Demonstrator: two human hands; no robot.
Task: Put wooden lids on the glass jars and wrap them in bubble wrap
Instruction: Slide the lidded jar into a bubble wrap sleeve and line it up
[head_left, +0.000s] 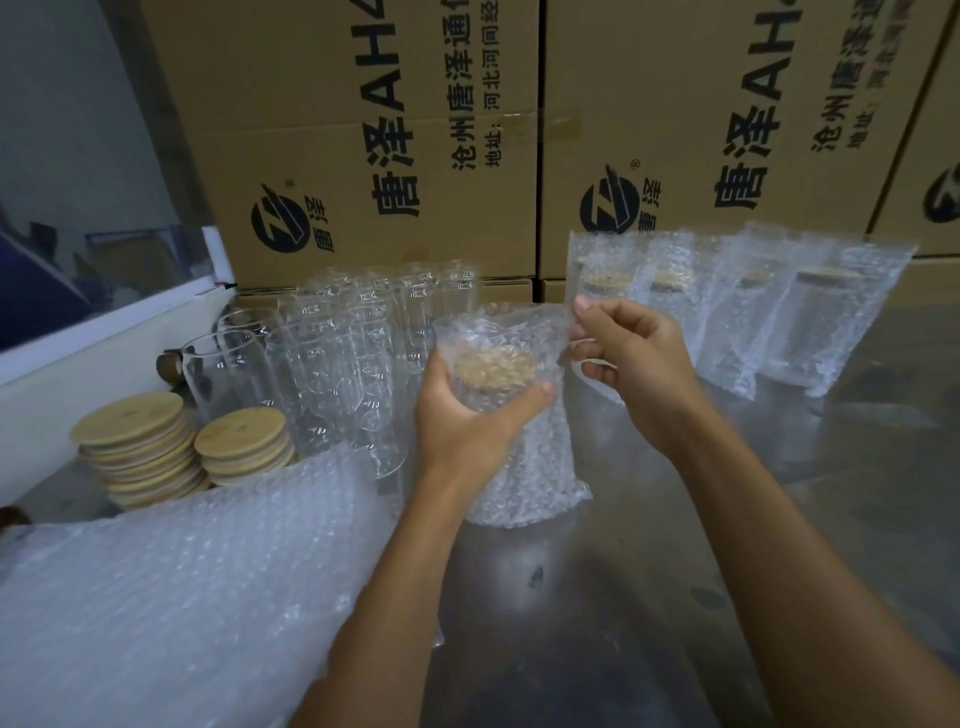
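Note:
A glass jar in a bubble wrap bag (524, 462) stands on the metal table, its wooden lid (493, 366) showing through the top. My left hand (462, 410) grips the jar just below the lid, thumb across the front. My right hand (631, 358) pinches the bag's open top edge at the right. Several bare glass jars (337, 343) stand at the back left. Two stacks of wooden lids (182, 452) lie in front of them. A pile of flat bubble wrap bags (171, 587) fills the lower left.
Several wrapped, lidded jars (737, 312) stand in a row at the back right. Printed cardboard boxes (415, 135) form a wall behind everything. A white ledge (104, 332) runs along the left. The metal table (623, 571) shows between my forearms.

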